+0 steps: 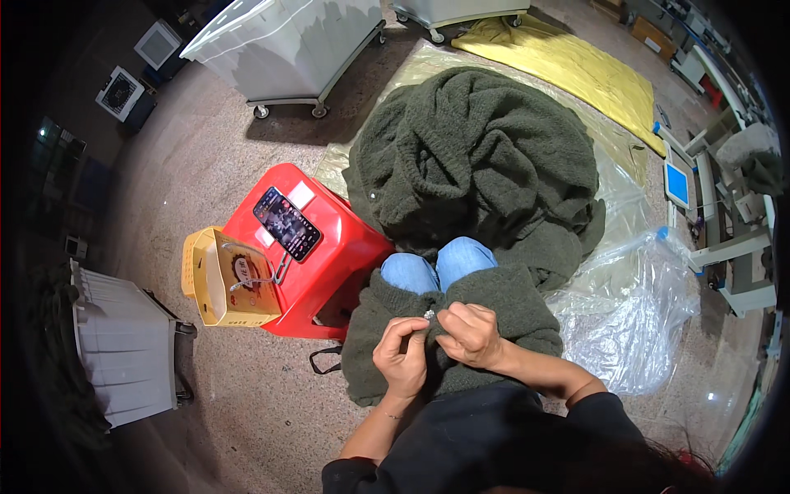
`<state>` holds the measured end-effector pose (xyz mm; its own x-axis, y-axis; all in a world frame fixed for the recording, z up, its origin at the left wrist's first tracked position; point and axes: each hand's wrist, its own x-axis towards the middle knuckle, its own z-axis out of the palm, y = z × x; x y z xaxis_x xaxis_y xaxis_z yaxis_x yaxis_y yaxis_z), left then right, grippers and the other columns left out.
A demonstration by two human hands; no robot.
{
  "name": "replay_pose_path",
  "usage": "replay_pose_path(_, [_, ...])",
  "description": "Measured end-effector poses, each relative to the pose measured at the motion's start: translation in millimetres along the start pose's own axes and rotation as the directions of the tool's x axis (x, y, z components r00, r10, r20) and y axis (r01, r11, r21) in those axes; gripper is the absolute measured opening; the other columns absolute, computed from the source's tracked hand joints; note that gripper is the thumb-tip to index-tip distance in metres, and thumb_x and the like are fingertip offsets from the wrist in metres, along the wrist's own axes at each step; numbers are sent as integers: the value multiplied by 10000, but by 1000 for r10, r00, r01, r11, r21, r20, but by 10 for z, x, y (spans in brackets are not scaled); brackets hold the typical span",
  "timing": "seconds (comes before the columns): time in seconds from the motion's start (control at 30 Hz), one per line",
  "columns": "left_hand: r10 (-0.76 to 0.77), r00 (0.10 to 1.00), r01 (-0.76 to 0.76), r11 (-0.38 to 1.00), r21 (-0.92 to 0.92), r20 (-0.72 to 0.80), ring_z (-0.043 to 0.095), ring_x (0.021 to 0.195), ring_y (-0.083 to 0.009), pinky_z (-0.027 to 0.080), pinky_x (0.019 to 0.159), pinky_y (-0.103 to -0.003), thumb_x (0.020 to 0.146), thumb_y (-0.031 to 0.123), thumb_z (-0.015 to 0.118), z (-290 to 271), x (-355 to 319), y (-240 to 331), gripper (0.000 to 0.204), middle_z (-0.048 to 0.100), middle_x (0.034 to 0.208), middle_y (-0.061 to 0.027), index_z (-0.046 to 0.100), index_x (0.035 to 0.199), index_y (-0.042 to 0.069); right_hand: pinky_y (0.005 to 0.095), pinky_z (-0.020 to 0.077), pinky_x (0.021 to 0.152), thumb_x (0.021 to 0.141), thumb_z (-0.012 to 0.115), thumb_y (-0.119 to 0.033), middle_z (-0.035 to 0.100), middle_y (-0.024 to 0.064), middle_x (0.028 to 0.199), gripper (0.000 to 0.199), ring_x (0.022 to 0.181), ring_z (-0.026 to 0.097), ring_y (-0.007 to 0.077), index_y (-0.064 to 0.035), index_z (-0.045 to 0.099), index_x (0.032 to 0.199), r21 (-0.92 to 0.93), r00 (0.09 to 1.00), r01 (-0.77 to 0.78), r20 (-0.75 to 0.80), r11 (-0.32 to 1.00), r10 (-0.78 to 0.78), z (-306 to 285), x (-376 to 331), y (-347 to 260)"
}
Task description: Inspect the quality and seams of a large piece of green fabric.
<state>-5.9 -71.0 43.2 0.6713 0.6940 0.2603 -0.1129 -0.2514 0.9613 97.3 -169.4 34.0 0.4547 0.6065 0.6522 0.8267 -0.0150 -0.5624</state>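
Observation:
A dark green fleecy knit garment lies across my lap, over the knees of my blue jeans. My left hand is closed in a pinch, thumb and forefinger at a small shiny whitish piece at the garment's edge; it looks like a button, but is too small to be sure. Close beside it my right hand is curled with its fingers pressed together. Whatever it holds, perhaps something thin, cannot be made out. Beyond my knees rises a large heap of the same green fabric.
To the left stands a red plastic stool bearing a lit phone. A yellow basket sits against its side. Wheeled grey bins stand far and left. Clear plastic sheeting and a yellow sheet cover floor at right.

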Motion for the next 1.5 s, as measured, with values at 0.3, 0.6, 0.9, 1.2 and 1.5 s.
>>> replay_pose_path(0.3, [-42,990,28,994,104,138,532,714,-123,425,653,-230,798,-86,622,-4,69,-45,206,587,792,-53,681,982,-13,325,436,487,628,666,-12,545,79,738,324,538,533,225,17,630,949,-140,989,131,-51,981,-140,16,-72,114])
replay_pose_path(0.6, [-27,970,-60,937,344,241,535,694,-145,422,646,-268,735,-20,676,-704,343,-279,117,583,717,-48,683,851,-12,312,441,488,652,626,49,545,63,685,247,541,565,220,-50,593,877,-168,991,56,-108,984,-75,-181,-100,373])
replay_pose_path(0.9, [-629,744,655,622,-430,224,537,714,-46,434,709,-216,899,115,627,-831,349,-340,125,627,808,21,655,843,7,230,389,520,725,779,-132,558,6,583,198,557,476,54,-5,628,728,-16,667,-701,339,713,663,-703,-6,627])
replay_pose_path(1.2, [58,616,-92,996,-2,785,552,619,-126,436,575,-273,795,99,701,-247,391,621,162,615,747,-99,620,851,-29,479,483,734,689,635,-75,652,183,885,493,875,627,385,-147,592,1174,-110,331,-265,923,958,198,-479,245,57])
replay_pose_path(1.5, [-114,613,-177,945,276,782,615,746,-217,470,675,-285,649,120,826,-238,487,499,379,649,836,-131,661,960,-19,285,451,868,932,445,-125,608,67,1060,237,976,575,156,-23,592,1088,-236,435,-476,-900,847,-7,-3669,-101,-188])
